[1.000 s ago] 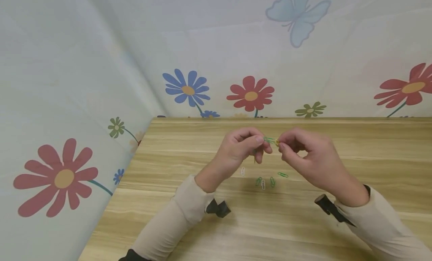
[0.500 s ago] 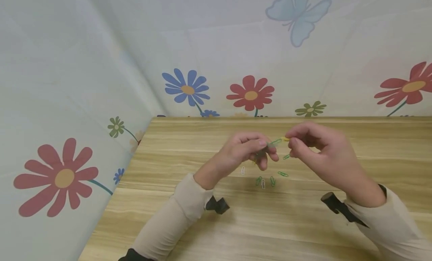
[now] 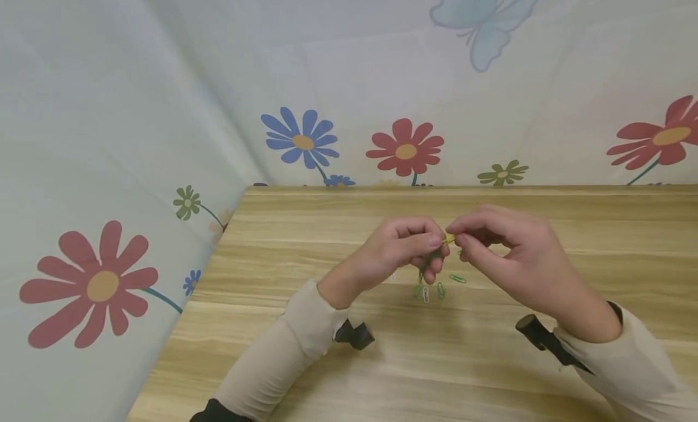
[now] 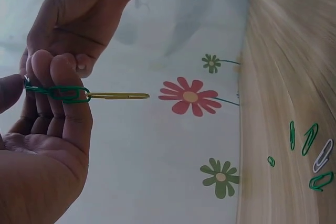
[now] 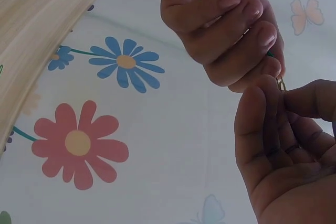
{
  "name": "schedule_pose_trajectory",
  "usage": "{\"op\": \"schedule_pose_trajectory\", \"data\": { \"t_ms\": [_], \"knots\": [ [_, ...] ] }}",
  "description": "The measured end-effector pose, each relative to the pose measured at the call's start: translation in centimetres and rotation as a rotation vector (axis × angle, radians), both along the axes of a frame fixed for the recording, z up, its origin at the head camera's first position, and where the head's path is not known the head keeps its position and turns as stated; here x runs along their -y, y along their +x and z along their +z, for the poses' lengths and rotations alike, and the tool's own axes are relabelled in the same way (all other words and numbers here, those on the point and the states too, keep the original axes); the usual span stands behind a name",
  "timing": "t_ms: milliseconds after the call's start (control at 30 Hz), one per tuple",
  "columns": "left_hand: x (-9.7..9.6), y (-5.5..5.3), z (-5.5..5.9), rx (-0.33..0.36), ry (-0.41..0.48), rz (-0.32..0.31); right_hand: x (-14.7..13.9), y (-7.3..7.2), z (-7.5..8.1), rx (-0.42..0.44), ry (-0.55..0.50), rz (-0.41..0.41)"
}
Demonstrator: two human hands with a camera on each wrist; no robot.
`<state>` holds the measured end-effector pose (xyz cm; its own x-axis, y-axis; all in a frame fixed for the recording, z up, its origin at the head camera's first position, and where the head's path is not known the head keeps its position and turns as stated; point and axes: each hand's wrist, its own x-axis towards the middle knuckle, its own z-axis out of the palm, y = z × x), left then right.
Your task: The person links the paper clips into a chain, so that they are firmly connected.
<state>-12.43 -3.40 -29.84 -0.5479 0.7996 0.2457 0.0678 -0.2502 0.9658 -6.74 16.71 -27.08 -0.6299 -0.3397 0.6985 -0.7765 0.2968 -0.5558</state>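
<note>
Above the table, my left hand (image 3: 400,252) holds a chain of linked paper clips. Green paper clips (image 4: 65,94) cross its fingers in the left wrist view, and a yellow paper clip (image 4: 119,96) hangs from them. My right hand (image 3: 512,252) pinches another yellow paper clip (image 5: 282,84) between thumb and forefinger, right by the left fingertips. That clip (image 3: 448,241) bridges the small gap between the hands in the head view. Part of the chain is hidden by the left fingers, so I cannot tell how the clip at the pinch is linked.
Loose green paper clips (image 3: 457,278) and white paper clips (image 3: 426,294) lie on the wooden table (image 3: 305,228) below the hands. One more green clip (image 3: 460,253) shows partly behind the right hand. A flower-printed curtain (image 3: 338,76) borders the table's back and left.
My right hand moved right and then back left, now close to the left fingertips. The left hand shifted slightly right and down. The green clip stretched between the hands is now behind the left fingers.
</note>
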Motion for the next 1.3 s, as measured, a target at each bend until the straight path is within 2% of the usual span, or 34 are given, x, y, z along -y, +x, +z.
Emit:
{"op": "schedule_pose_trajectory", "data": {
  "t_ms": [100, 200, 267, 367, 467, 633, 767, 933, 1167, 1300],
  "knots": [
    [0.3, 0.0, 0.2, -0.001, -0.009, 0.047, -0.2, -0.1, -0.1, 0.030, -0.016, -0.020],
    [0.6, -0.1, 0.3, 0.016, 0.000, 0.102, -0.4, -0.3, -0.2, 0.106, -0.004, -0.084],
    [0.8, -0.3, 0.4, 0.026, 0.014, 0.131, -0.7, -0.8, -0.4, 0.158, 0.049, -0.136],
    [1.0, -0.4, 0.4, 0.039, 0.034, 0.151, -1.5, -2.1, -1.2, 0.261, 0.184, -0.181],
    [1.1, -0.6, 0.1, 0.055, 0.046, 0.161, -2.4, -4.2, -3.0, 0.384, 0.299, -0.162],
    [1.4, -0.8, -0.2, 0.109, 0.049, 0.200, -3.9, -7.6, -7.4, 0.596, 0.396, -0.148],
    [1.5, -0.8, -0.1, 0.133, 0.046, 0.208, -4.6, -8.9, -9.9, 0.678, 0.477, -0.153],
    [1.2, -0.9, 0.3, 0.132, 0.044, 0.189, -5.0, -9.1, -11.2, 0.765, 0.501, -0.130],
    [1.0, -1.0, 0.6, 0.099, 0.021, 0.191, -5.1, -9.1, -11.8, 0.672, 0.612, -0.183],
    [1.1, -1.0, 0.3, 0.081, 0.022, 0.189, -4.7, -9.1, -11.8, 0.704, 0.661, -0.146]
  ]
}}
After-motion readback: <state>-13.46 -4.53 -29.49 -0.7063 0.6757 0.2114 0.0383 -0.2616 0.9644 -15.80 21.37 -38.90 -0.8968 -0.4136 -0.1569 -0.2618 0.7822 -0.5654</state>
